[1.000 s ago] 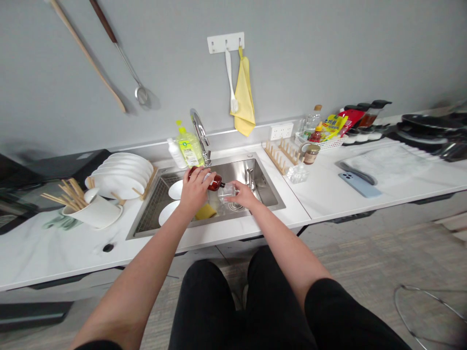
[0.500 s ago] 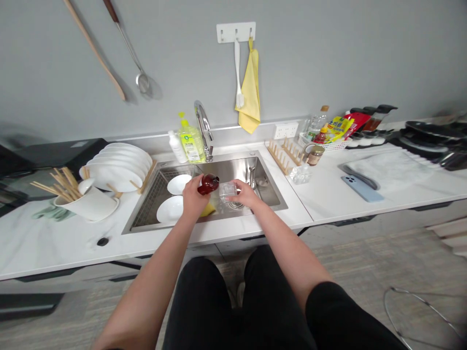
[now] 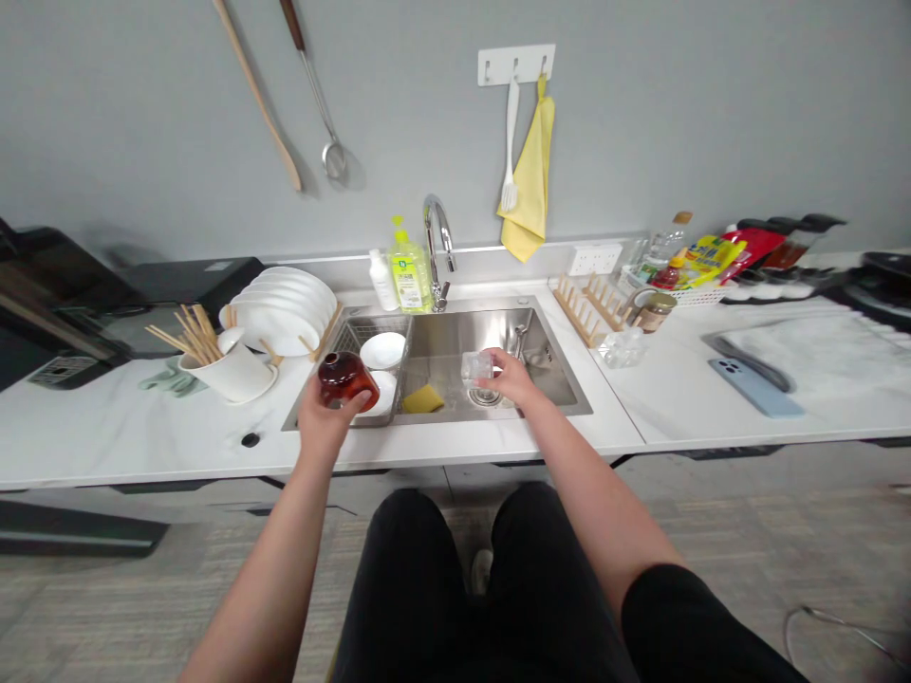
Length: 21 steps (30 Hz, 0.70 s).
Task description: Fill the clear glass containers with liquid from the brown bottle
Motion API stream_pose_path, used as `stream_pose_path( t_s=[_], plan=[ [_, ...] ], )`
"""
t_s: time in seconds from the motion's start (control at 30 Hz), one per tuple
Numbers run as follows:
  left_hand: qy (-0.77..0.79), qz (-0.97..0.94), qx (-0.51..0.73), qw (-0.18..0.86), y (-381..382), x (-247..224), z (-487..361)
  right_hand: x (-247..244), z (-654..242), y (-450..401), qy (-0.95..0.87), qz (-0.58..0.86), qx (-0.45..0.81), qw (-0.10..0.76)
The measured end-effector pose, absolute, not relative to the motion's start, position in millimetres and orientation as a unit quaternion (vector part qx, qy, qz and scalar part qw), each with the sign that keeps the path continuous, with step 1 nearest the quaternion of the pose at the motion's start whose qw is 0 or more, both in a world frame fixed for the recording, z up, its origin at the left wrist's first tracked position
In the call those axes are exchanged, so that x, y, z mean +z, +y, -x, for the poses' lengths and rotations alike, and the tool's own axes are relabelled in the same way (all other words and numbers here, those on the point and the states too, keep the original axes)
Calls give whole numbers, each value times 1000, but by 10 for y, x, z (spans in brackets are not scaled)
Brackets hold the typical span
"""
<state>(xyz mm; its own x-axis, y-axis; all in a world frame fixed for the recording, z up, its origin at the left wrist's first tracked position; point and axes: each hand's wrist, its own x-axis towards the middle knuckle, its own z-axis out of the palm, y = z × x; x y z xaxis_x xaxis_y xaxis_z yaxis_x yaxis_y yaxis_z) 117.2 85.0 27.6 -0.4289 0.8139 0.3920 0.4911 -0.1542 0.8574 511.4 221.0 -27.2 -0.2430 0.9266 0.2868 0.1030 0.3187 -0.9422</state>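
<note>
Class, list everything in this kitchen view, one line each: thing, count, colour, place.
Sink: one, steel, set in white counter.
Dishes: two, white, in sink's wire rack.
Sponge: one, yellow, in sink.
Soap bottle: one, yellow-green, behind sink.
Plates: several, white, in wooden rack left of sink.
Towel: one, yellow, hanging on wall.
Phone: one, blue, counter's right side.
Brown bottle: one, amber, in left hand.
Glass: one, clear, in right hand.
Left hand: one, bare, over sink's left edge.
Right hand: one, bare, over sink.

Yellow towel on wall hook
</note>
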Motion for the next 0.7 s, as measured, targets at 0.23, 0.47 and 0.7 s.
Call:
stream_pose_path(
  t_s=[0.23, 0.47, 0.7],
  plan=[
    [697, -416, 584, -1, 449, 537, 299, -280, -5128, 2163, -640, 393, 440, 492],
    [793, -308, 525, -17, 312, 340, 1265, -217, -5101, 2075, -636, 409, 430, 493],
    [820, -285, 497, 4, 362, 129, 1627, -137, -5032, 1969, -628, 405, 445, 494]
  ],
)
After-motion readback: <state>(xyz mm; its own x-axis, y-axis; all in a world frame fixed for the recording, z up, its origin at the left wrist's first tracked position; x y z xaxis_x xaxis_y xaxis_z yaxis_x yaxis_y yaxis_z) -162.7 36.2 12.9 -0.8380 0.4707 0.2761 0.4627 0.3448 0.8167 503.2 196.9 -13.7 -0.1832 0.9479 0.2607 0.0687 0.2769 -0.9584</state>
